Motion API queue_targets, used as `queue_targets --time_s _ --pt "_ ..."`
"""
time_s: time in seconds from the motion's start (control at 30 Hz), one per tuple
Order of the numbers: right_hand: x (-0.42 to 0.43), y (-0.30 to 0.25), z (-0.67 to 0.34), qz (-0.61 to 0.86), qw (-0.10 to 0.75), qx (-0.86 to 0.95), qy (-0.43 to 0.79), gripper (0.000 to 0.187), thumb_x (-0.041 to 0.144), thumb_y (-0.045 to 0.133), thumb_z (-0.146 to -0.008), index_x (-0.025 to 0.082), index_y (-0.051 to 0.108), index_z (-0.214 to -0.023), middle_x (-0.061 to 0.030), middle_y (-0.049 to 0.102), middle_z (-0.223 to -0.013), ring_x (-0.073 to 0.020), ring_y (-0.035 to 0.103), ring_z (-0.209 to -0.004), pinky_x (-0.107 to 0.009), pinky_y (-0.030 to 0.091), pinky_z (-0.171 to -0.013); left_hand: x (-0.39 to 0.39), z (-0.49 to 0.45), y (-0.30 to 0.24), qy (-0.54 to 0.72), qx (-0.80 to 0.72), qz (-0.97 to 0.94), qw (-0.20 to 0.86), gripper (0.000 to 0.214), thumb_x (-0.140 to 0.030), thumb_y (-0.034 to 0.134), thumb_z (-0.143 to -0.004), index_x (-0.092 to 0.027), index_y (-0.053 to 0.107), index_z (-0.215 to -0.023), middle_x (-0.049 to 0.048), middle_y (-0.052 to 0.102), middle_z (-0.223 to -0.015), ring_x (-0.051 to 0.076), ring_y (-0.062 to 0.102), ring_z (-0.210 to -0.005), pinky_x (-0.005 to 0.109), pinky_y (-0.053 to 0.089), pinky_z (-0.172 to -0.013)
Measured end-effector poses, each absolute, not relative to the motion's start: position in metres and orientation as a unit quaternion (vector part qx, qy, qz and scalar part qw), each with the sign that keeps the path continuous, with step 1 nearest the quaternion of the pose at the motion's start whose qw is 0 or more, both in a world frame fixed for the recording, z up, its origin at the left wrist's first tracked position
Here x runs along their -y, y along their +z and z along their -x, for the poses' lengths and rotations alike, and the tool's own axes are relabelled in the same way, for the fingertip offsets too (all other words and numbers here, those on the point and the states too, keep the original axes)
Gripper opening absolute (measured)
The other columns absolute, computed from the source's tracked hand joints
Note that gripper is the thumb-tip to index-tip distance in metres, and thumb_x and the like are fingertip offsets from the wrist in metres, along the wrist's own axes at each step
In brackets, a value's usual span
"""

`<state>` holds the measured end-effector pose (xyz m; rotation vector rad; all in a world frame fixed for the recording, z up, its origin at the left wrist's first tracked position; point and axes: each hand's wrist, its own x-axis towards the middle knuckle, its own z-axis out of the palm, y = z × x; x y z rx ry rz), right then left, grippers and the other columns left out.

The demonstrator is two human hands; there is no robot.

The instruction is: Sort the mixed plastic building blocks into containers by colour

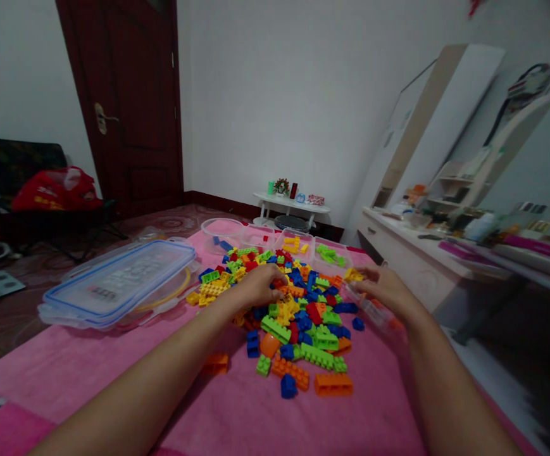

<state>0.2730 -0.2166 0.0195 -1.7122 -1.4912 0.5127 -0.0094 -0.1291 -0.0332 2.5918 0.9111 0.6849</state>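
A heap of coloured plastic building bricks point(303, 323) lies on a pink cloth point(237, 411). My left hand point(258, 285) rests on the far left part of the heap, fingers curled down into the bricks; what they grip is hidden. My right hand point(381, 285) is at the heap's right edge, fingers bent, with a yellow brick point(353, 275) at its fingertips. Behind the heap stand clear tubs: one with blue bricks point(221, 234), one with yellow bricks point(294, 242), one with green bricks point(330, 254).
Stacked clear lids with blue rims point(118, 282) lie at the left on the cloth. A white desk point(412, 253) with clutter runs along the right. A small white table point(291, 206) stands at the far wall, a dark door point(127, 107) at back left, a chair with a red bag point(56, 190) further left.
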Motion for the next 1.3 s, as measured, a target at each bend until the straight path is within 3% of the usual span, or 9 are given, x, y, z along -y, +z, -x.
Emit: queue_targets --time_s 0.17,0.43,0.5,0.6,0.67,0.83,1.03,1.17,1.3 --pt "0.223 0.012 -0.257 0.639 0.236 0.665 0.305 0.024 0.028 0.068 -0.058 0.013 0.066 -0.077 -0.0024 0.064 -0.067 -0.0132 0.055 -0.058 -0.022 0.041 -0.047 0.121 0.006 -0.047 0.269 -0.308 -0.897 0.168 0.028 -0.029 0.069 -0.068 -0.019 0.07 -0.094 0.0053 0.066 -0.099 0.019 0.059 -0.093 0.026 0.044 -0.084" --pt "0.162 0.007 -0.235 0.693 0.241 0.653 0.189 0.016 0.017 0.072 -0.055 0.013 0.068 -0.071 0.0 0.061 -0.052 -0.0127 0.055 -0.046 -0.021 0.042 -0.043 0.103 0.0 -0.069 0.302 -0.308 -0.868 0.244 0.031 -0.035 0.071 -0.066 -0.018 0.071 -0.092 0.0046 0.066 -0.095 0.018 0.059 -0.087 0.026 0.046 -0.08" --pt "0.138 0.019 -0.228 0.699 0.266 0.646 0.154 0.018 0.017 0.069 -0.061 0.012 0.069 -0.078 -0.0032 0.065 -0.059 -0.014 0.058 -0.049 -0.023 0.045 -0.047 0.102 0.0 -0.07 0.312 -0.312 -0.863 0.247 0.032 -0.036 0.071 -0.066 -0.019 0.071 -0.093 0.0043 0.066 -0.096 0.019 0.059 -0.089 0.027 0.045 -0.081" --pt "0.113 0.032 -0.217 0.704 0.334 0.624 0.061 0.031 0.024 0.058 -0.075 0.013 0.066 -0.103 -0.0105 0.069 -0.094 -0.0172 0.066 -0.073 -0.027 0.052 -0.065 0.106 0.002 -0.068 0.317 -0.322 -0.857 0.248 0.032 -0.037 0.07 -0.066 -0.019 0.071 -0.093 0.0048 0.065 -0.099 0.02 0.058 -0.093 0.027 0.045 -0.084" --pt "0.109 0.032 -0.212 0.699 0.353 0.621 0.015 0.037 0.027 0.055 -0.078 0.014 0.062 -0.112 -0.0113 0.067 -0.105 -0.0188 0.065 -0.084 -0.03 0.051 -0.074 0.109 0.002 -0.066 0.311 -0.323 -0.858 0.249 0.031 -0.036 0.069 -0.067 -0.019 0.07 -0.093 0.0049 0.065 -0.1 0.019 0.058 -0.093 0.027 0.044 -0.084" --pt "0.125 -0.006 -0.208 0.681 0.294 0.67 -0.002 0.031 0.018 0.057 -0.073 0.016 0.069 -0.101 -0.0073 0.07 -0.099 -0.0196 0.065 -0.087 -0.03 0.049 -0.08 0.114 0.002 -0.061 0.302 -0.332 -0.863 0.232 0.032 -0.036 0.07 -0.066 -0.019 0.069 -0.093 0.0044 0.065 -0.098 0.019 0.059 -0.09 0.028 0.045 -0.082" --pt "0.136 -0.038 -0.205 0.667 0.221 0.711 -0.019 0.048 0.007 0.06 -0.065 0.023 0.066 -0.111 -0.005 0.066 -0.115 -0.023 0.055 -0.111 -0.033 0.04 -0.095 0.112 0.001 -0.063 0.291 -0.324 -0.874 0.218 0.036 -0.04 0.071 -0.065 -0.021 0.069 -0.095 0.0036 0.066 -0.1 0.019 0.059 -0.093 0.027 0.044 -0.084" --pt "0.131 -0.028 -0.205 0.69 0.192 0.697 -0.03 0.036 0.016 0.061 -0.069 0.023 0.069 -0.103 -0.0069 0.066 -0.11 -0.0247 0.054 -0.108 -0.035 0.04 -0.091 0.112 0.0 -0.062 0.29 -0.325 -0.873 0.218 0.036 -0.041 0.071 -0.065 -0.022 0.069 -0.095 0.0031 0.066 -0.1 0.019 0.058 -0.093 0.026 0.044 -0.084" --pt "0.115 -0.009 -0.209 0.721 0.137 0.679 0.032 0.027 0.02 0.072 -0.058 0.021 0.072 -0.085 -0.004 0.069 -0.084 -0.0198 0.061 -0.082 -0.028 0.045 -0.073 0.114 0.0 -0.06 0.283 -0.33 -0.871 0.227 0.034 -0.041 0.071 -0.066 -0.021 0.069 -0.093 0.003 0.066 -0.099 0.019 0.058 -0.092 0.026 0.044 -0.082"
